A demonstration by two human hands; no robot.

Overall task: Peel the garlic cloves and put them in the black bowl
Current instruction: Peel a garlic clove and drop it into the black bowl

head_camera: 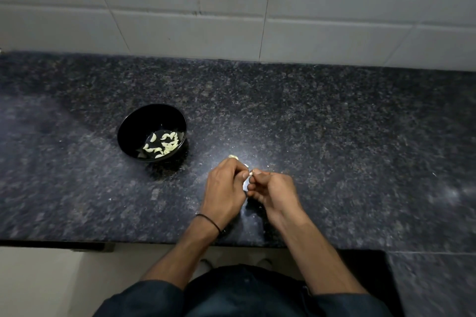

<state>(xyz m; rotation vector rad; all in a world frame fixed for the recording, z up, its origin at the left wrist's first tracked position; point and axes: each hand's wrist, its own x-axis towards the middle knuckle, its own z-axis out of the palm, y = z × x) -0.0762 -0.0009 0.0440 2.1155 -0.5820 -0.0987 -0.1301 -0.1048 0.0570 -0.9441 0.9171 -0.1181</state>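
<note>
Head view shows many peeled cloves (164,144) in the bowl (131,123), while near its right side the left hand (225,185) and right hand (273,192) together pinch one clove (250,174), apparently not yet peeled, so work seems well underway.

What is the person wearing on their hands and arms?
The left hand and right hand wear no gloves. A thin black band goes round the left wrist. The left sleeve and right sleeve are dark blue and end near the elbows, so the forearms are uncovered.
</note>
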